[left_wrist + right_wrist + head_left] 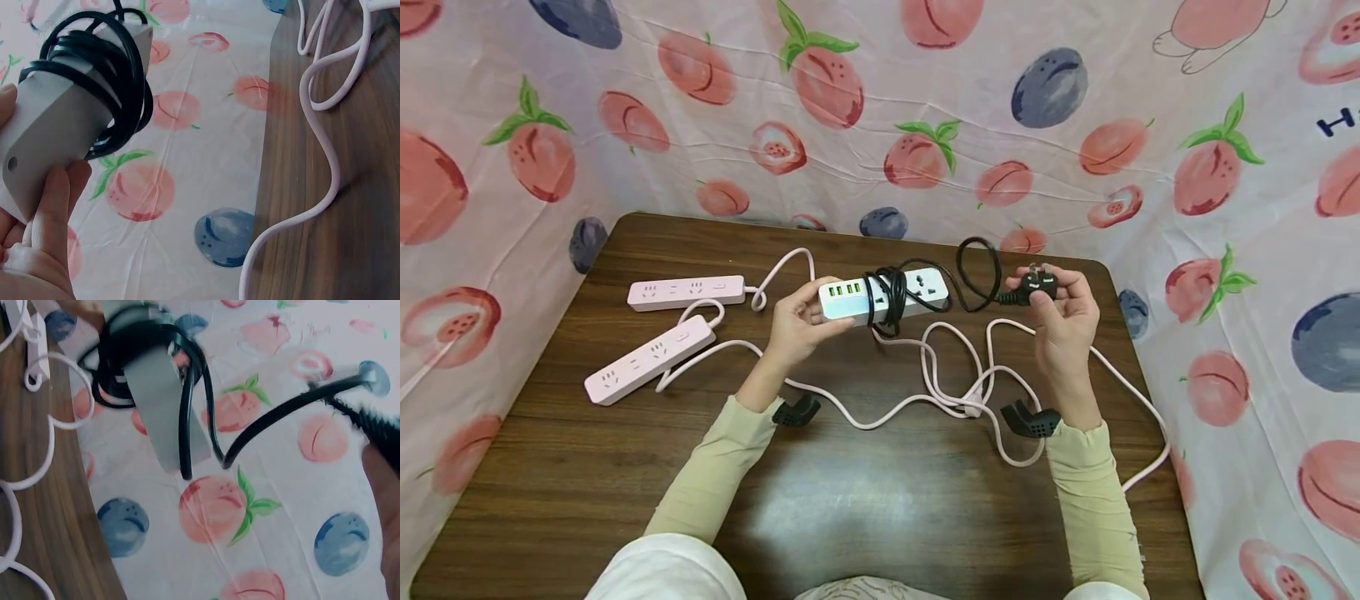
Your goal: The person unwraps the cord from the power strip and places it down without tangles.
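Note:
My left hand grips one end of a white power strip, its thumb along the near side and its fingers behind. The strip has green USB ports at that end and sockets at the other. Several turns of its black cord are wrapped round its middle. From the wrap a loose length loops across to the black plug, which my right hand pinches between thumb and fingers, pins upward. In the left wrist view the grey underside of the strip shows, held up off the table.
Two pinkish-white power strips lie on the left of the brown wooden table. Their pale cords snake over the middle and right, one near the right edge. A fruit-print cloth hangs behind and at both sides.

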{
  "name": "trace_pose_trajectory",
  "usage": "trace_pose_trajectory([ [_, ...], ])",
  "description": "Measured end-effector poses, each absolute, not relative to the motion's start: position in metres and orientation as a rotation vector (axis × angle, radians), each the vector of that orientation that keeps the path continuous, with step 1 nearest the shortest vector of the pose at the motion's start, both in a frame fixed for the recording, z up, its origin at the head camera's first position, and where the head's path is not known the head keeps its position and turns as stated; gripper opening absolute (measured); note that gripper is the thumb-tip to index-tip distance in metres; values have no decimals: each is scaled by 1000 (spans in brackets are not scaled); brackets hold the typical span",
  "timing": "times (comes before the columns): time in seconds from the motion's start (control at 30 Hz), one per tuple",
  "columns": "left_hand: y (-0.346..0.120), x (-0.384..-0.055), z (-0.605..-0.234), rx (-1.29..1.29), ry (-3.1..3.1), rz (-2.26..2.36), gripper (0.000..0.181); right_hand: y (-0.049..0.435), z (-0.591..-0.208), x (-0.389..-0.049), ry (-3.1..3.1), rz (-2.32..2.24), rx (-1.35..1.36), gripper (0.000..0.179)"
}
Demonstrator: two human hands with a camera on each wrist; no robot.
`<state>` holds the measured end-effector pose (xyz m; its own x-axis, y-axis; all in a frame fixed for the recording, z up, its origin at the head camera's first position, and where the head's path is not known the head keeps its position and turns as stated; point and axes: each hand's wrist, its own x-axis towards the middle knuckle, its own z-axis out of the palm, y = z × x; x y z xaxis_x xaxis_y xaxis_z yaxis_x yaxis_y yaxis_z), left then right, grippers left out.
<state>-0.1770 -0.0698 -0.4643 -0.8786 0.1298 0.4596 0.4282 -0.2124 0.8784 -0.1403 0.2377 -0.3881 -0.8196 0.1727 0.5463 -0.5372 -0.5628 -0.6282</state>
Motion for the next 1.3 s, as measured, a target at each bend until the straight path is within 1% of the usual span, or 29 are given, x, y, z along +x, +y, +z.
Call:
trace_pose_trajectory([
  [0.17, -71, -182, -461, -536, -1742, -2261, 52, 249, -393, -121, -1414, 2483, 846, 25],
  [0.27, -75, -184, -456, -457, -1676, -2319, 52, 260, -400, -115, -1679, 2412, 860, 24],
  [0.37, -80, -185, -451, -428, -1631, -2346, 52, 271, -410, -113, -1955, 2260, 700, 25],
  [0.53, -90, -187, -446, -444, -1572, -2331, 52, 287, -430, -116, -2257, 1964, 208, 31],
  [0.6, -94, -187, -445, -437, -1554, -2323, 52, 294, -439, -118, -2218, 1920, -20, 29],
  [0.67, -98, -188, -443, -427, -1543, -2313, 52, 301, -445, -121, -2043, 1944, -218, 24],
  [0.73, -101, -188, -443, -420, -1525, -2316, 53, 307, -447, -123, -1759, 2009, -333, 21],
  [0.87, -105, -188, -444, -426, -1509, -2310, 54, 321, -439, -125, -1248, 2062, -360, 22],
  [0.97, -106, -186, -445, -430, -1518, -2303, 54, 332, -432, -124, -1089, 2046, -360, 24],
  [1.13, -109, -184, -445, -422, -1510, -2310, 54, 350, -434, -113, -1024, 2037, -421, 27],
  [1.23, -111, -183, -444, -414, -1495, -2316, 54, 362, -446, -103, -1060, 2057, -508, 26],
  [1.3, -112, -182, -442, -413, -1493, -2314, 54, 369, -457, -96, -1157, 2051, -585, 20],
])
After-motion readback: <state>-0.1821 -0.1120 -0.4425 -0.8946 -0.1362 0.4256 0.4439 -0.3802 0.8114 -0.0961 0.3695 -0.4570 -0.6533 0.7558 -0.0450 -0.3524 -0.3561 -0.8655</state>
